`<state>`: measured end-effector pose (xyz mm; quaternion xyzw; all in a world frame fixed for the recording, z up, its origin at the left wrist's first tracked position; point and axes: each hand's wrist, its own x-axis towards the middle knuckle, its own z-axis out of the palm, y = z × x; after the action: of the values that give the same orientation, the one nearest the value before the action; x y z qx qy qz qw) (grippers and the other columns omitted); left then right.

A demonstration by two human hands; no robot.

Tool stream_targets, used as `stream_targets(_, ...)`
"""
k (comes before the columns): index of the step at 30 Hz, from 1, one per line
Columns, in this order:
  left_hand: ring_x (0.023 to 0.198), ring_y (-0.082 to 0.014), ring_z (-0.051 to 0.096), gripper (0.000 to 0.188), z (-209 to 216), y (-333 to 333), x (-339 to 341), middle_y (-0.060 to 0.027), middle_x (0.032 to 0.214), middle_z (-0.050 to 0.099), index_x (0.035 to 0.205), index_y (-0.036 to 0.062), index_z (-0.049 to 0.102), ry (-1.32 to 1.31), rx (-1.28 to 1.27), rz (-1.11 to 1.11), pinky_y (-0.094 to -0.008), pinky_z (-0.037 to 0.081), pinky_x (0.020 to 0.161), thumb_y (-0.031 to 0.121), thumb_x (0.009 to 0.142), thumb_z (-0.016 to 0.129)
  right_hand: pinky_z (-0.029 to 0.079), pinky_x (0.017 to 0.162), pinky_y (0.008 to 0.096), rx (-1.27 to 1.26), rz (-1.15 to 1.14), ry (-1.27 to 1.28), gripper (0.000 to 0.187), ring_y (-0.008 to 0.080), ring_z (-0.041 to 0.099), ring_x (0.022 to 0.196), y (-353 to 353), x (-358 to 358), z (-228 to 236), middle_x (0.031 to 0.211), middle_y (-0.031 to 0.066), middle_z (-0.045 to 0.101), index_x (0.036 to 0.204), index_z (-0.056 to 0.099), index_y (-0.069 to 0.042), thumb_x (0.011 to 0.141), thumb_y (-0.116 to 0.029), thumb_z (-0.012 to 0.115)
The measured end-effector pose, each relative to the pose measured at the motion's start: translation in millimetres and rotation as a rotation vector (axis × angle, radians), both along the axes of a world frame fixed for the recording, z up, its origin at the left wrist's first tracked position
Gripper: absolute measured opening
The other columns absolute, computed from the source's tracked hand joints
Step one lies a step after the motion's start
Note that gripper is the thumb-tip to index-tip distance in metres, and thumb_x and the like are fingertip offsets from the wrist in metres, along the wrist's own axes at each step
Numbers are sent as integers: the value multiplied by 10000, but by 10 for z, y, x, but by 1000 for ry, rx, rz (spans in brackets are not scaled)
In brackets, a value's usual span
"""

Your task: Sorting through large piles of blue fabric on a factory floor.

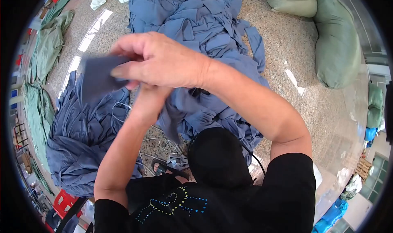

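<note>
My right hand (pixel 161 61) crosses over to the left, thumb and fingers pinched on a dark blue-grey cloth piece (pixel 102 78) that is blurred by motion. Beneath it, my left hand (pixel 153 93) is mostly covered by the right one, so its fingers do not show. A smeared strip of similar cloth (pixel 171 117) hangs beside the left wrist; I cannot make out whether that hand holds it. Under and beyond my hands spreads a large heap of blue-grey cloth pieces (pixel 196 24). Another darker blue-grey pile (pixel 84 130) lies at the left.
White cords (pixel 163 145) trail on the speckled floor near a sandalled foot (pixel 170 169). A rounded black object (pixel 219 157) stands close in front of my body. Stuffed green sacks (pixel 337 45) lie at the far right, green sheeting (pixel 39 110) at the left, a red stool (pixel 64 202) lower left.
</note>
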<state>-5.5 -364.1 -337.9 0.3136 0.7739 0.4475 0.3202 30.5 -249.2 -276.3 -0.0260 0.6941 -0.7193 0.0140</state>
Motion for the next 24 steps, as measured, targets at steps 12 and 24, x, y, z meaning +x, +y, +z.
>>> stream_targets(12, 673, -186, 571, 197, -823, -1576, -2009, -98, 737, 581, 800, 4, 530, -933, 467, 746, -294, 486, 671, 141, 827, 391, 345, 807, 528, -432, -1370, -1567, 712, 302, 301, 1101, 494, 3720, -2756, 1243, 183, 243, 1224, 317, -38, 680, -348, 655)
stream_targets(24, 754, -145, 566, 379, -60, -993, -779, -84, 846, 602, 1114, 1, 465, -292, -214, 308, -253, 443, 725, 11, 737, 425, 450, 509, 245, 32, -1133, -506, 151, 101, 490, 675, 906, 2238, -1295, 830, 26, 496, 928, 473, -48, 804, -128, 506)
